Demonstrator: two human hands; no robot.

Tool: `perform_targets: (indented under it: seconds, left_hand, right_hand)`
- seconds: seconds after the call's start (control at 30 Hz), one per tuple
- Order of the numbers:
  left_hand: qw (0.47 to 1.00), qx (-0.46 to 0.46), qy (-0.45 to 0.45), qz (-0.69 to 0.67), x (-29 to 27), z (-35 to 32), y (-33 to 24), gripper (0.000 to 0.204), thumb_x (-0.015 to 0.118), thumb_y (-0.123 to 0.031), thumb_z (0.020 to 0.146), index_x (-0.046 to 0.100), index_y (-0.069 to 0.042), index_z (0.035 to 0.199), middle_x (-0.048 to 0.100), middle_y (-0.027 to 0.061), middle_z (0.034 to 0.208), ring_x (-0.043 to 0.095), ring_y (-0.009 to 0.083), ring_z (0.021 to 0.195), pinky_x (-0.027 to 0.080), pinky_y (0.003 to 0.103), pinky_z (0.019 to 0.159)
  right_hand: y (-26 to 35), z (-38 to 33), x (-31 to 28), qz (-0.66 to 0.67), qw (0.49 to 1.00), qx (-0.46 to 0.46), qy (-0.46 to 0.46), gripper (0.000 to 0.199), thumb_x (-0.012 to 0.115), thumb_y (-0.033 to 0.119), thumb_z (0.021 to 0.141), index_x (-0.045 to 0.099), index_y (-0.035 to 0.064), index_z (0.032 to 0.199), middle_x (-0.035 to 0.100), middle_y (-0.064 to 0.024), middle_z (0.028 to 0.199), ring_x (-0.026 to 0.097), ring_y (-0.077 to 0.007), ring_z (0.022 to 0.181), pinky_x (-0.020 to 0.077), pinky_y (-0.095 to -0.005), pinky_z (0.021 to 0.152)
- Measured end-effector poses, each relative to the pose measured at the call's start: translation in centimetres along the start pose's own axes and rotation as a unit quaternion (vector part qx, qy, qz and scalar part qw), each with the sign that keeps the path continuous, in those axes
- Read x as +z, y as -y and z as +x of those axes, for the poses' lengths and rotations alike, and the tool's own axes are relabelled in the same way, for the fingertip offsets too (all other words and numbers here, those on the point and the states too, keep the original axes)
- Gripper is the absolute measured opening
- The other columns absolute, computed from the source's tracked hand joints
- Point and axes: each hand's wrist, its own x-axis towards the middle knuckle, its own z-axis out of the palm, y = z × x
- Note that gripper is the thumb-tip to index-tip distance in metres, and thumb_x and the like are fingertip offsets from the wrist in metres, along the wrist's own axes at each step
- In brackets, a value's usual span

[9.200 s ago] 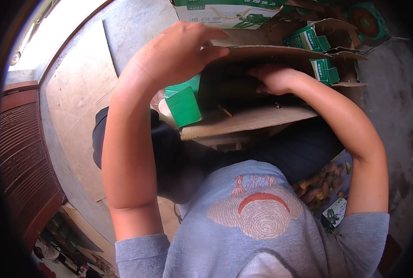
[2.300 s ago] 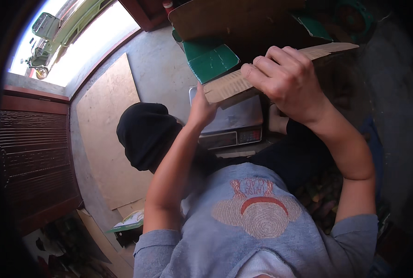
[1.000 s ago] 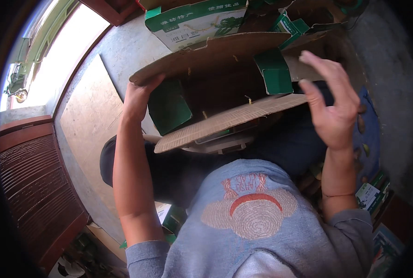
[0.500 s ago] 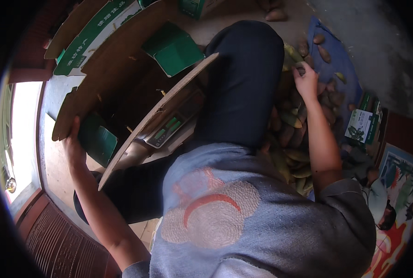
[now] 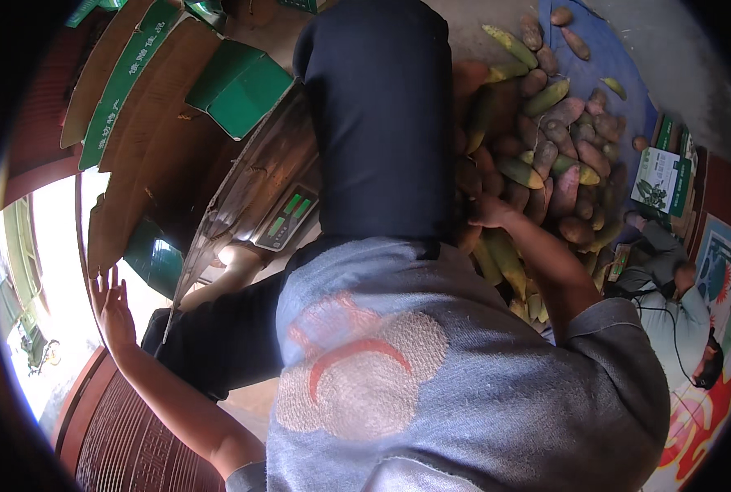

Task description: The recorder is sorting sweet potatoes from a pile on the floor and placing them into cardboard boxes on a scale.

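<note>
My left hand [image 5: 113,305] is spread open beside the lower edge of a large brown cardboard box [image 5: 160,164] with green flaps, just apart from it or barely touching. The box stands open on a weighing scale [image 5: 285,218] with a lit display. My right hand [image 5: 488,211] reaches into a heap of long green, yellow and reddish fruits [image 5: 550,156] by my dark-trousered knee [image 5: 382,107]; its fingers are hidden among the fruits, so I cannot tell whether it grips one.
The fruits lie on a blue sheet [image 5: 619,74] on a concrete floor. A green and white carton [image 5: 662,176] lies at the right. Another person in a pale top [image 5: 677,303] sits at the far right. A dark red ribbed shutter [image 5: 127,435] is at the lower left.
The view has swung toward the fruit heap. My right hand dropped from the air into the fruits. My left hand slid off the box's edge and hangs spread beside it.
</note>
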Motion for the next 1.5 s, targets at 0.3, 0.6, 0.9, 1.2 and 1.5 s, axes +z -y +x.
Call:
perform_targets:
  seconds: [0.3,0.6,0.9,1.2,1.5]
  left_hand:
    - [0.994,-0.024,-0.104,-0.039,-3.8,-1.2,-1.4,0.057,0.054,-0.014,0.103,0.035,-0.01,0.156,0.04,0.0173,0.157,0.041,0.0333,0.144,0.036,0.045,0.118]
    - [0.979,-0.013,-0.137,-0.148,-1.7,-1.4,-2.4,0.08,0.03,0.012,0.081,0.025,-0.006,0.159,0.034,0.0216,0.159,0.037,0.0379,0.146,0.035,0.05,0.119]
    - [0.966,0.055,-0.187,-0.173,-3.9,0.7,-4.4,0.079,0.033,0.008,0.08,0.02,0.003,0.157,0.036,0.0252,0.157,0.037,0.038,0.146,0.036,0.046,0.121]
    - [0.967,0.077,-0.177,-0.165,-3.3,4.5,-7.0,0.069,0.033,0.006,0.086,0.03,0.001,0.155,0.039,0.0226,0.157,0.039,0.0334,0.146,0.032,0.045,0.122]
    - [0.983,0.176,-0.049,-0.03,-1.8,6.8,-9.5,0.047,0.048,-0.022,0.098,0.057,-0.01,0.142,0.061,0.0136,0.14,0.055,0.0276,0.133,0.039,0.042,0.114]
  right_hand:
    - [8.6,-3.4,0.2,-0.161,0.982,0.015,0.096,0.106,0.091,0.048,0.064,0.037,0.0087,0.146,0.052,-0.0174,0.14,0.049,-0.0368,0.134,0.046,-0.0494,0.106]
    - [8.0,-4.7,4.1,-0.47,0.857,-0.19,0.087,0.096,0.091,0.039,0.06,0.049,0.0147,0.143,0.046,-0.0132,0.142,0.042,-0.0308,0.136,0.0439,-0.0483,0.105]
    - [5.8,-3.6,6.7,-0.243,0.945,-0.218,-0.028,0.076,0.081,0.037,0.069,0.058,0.0154,0.138,0.05,-0.0129,0.14,0.043,-0.0312,0.134,0.0399,-0.0481,0.108]
    - [3.1,-3.6,4.0,-0.015,0.965,-0.244,-0.09,0.074,0.08,0.038,0.069,0.058,0.0161,0.136,0.053,-0.0131,0.137,0.045,-0.0316,0.133,0.038,-0.0479,0.108]
    - [14.7,-11.0,-24.8,-0.366,0.875,0.068,-0.311,0.088,0.089,0.033,0.059,0.052,0.0058,0.134,0.058,-0.015,0.124,0.051,-0.0344,0.12,0.0388,-0.0463,0.102]
